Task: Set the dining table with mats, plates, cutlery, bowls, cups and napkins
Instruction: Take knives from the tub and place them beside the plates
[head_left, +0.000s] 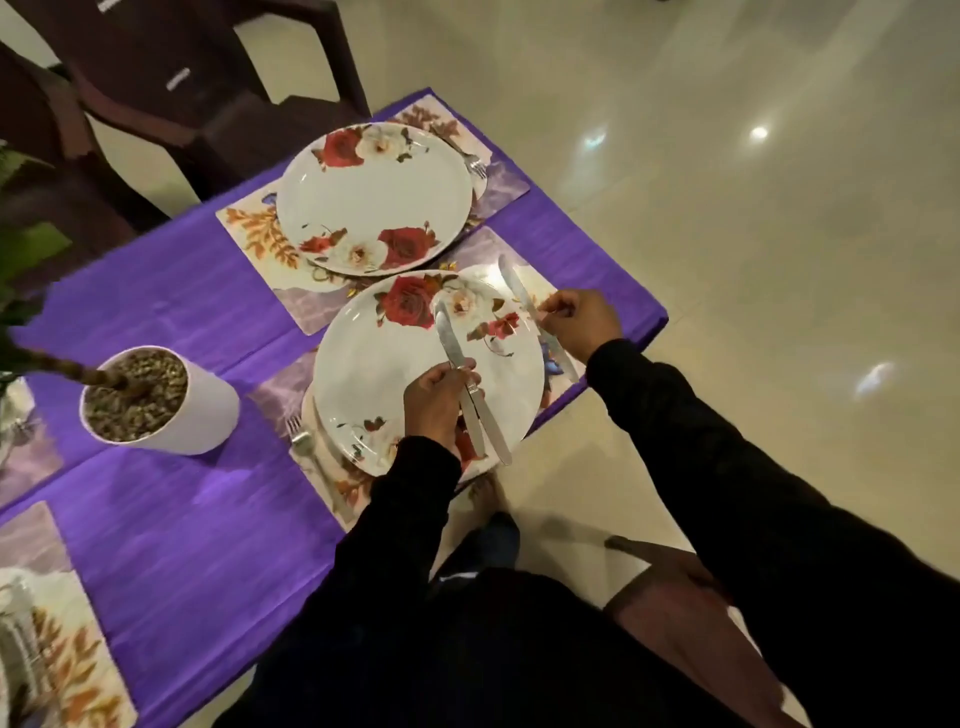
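Right hand (579, 325) pinches knife (537, 319) mid-length, blade pointing away, beside near plate (395, 364); left hand (434, 402) grips spare knives (470, 387)

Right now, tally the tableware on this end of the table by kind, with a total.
Rose plates: 2
Knives: 3, two in the left hand, one in the right hand
Forks: 2
Total: 7

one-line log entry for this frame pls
step: knife placement | left hand: holds spare knives over near plate | right hand: pinches knife at plate's right, on mat
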